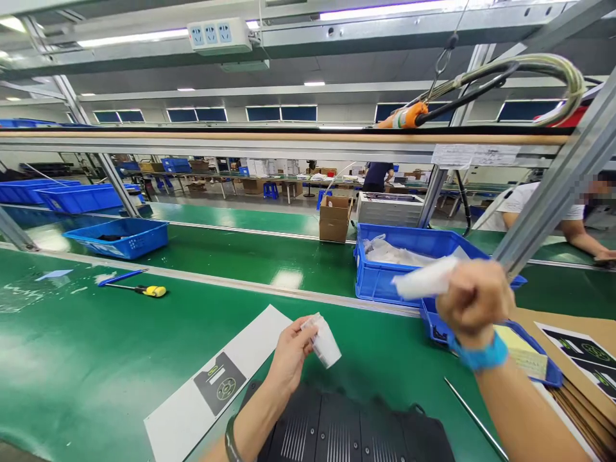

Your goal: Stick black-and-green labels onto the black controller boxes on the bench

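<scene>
My left hand (290,353) pinches a small white, slightly see-through plastic packet (326,343) above the workbench. What is inside the packet cannot be made out. My right hand (474,298), smeared by motion, is closed around a crumpled white plastic bag (426,279) in front of a blue bin. Below my left hand, at the bench's near edge, lies a black ribbed casing (346,427) with slots and screws. Left of it rests a white sheet with a dark printed panel (219,385).
Clear plastic bags fill the blue bin (385,282). A metal rod (474,417), a yellow stack of paper (522,353) and cardboard (572,321) lie right. A yellow-handled tool (154,291) and blue basket (120,239) are left. A person (524,202) sits beyond the right post.
</scene>
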Available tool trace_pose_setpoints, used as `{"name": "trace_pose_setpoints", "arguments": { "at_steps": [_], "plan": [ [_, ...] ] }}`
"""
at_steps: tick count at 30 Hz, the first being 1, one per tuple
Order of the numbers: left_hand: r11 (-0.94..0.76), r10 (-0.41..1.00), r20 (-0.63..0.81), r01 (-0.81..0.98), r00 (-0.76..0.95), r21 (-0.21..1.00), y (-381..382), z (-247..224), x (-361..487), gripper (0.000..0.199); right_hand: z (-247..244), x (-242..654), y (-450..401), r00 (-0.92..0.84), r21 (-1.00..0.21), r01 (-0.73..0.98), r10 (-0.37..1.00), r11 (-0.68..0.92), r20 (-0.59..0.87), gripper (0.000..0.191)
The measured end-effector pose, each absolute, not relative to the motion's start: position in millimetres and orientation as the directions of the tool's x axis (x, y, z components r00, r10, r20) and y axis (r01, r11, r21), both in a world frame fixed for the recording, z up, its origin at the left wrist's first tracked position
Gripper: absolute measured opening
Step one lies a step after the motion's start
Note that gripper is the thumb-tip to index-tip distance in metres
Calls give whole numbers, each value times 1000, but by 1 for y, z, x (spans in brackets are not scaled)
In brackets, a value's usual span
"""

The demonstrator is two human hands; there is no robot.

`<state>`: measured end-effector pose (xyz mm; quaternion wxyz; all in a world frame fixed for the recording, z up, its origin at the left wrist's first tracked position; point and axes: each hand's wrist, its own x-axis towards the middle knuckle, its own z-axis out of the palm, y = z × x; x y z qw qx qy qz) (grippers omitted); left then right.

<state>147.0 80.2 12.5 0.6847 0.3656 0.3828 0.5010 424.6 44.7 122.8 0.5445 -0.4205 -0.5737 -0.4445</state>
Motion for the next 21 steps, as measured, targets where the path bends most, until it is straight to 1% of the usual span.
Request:
{"name": "trace_pose_setpoints", "arguments": {
  "at_steps": [2,3,5,7,10,12,13,14,15,17,18,19,21],
  "plan": [
    [280,953,-190,-439,237,854,71,13,150,53,149,459,91,74,-76,981,19,181,997,46],
    [297,947,-199,-452,253,841,66,13,151,52,158,471,111,129,-136,979,56,155,990,47],
    [321,938,-207,-472,278,821,56,13,155,48,161,483,138,204,-231,964,187,132,961,44],
    [343,928,-212,-483,305,806,47,12,158,44,146,473,140,231,-294,944,338,148,912,41],
    [376,908,-216,-473,358,797,35,10,162,41,103,427,95,160,-329,910,520,251,839,24],
    [390,897,-216,-459,385,799,27,9,165,41,72,388,44,59,-338,872,610,353,790,13],
    [393,894,-216,-453,393,800,23,9,166,41,59,369,19,-27,-350,824,646,447,763,8],
    [389,892,-209,-446,400,806,18,9,167,41,48,354,-5,-79,-335,799,639,500,765,6],
    [381,891,-196,-438,411,814,13,9,168,40,40,341,-25,-104,-294,800,604,523,791,9],
    [369,878,-165,-416,450,831,2,9,169,40,28,326,-55,-125,-237,816,562,527,817,15],
    [372,865,-153,-407,478,834,-5,10,169,40,24,322,-64,-113,-239,822,560,516,821,16],
    [382,850,-148,-397,506,834,-11,10,168,40,21,321,-71,-88,-268,819,572,507,815,16],
    [421,821,-163,-388,547,819,-25,9,166,41,18,322,-80,-6,-380,786,621,487,784,12]
  ]
}}
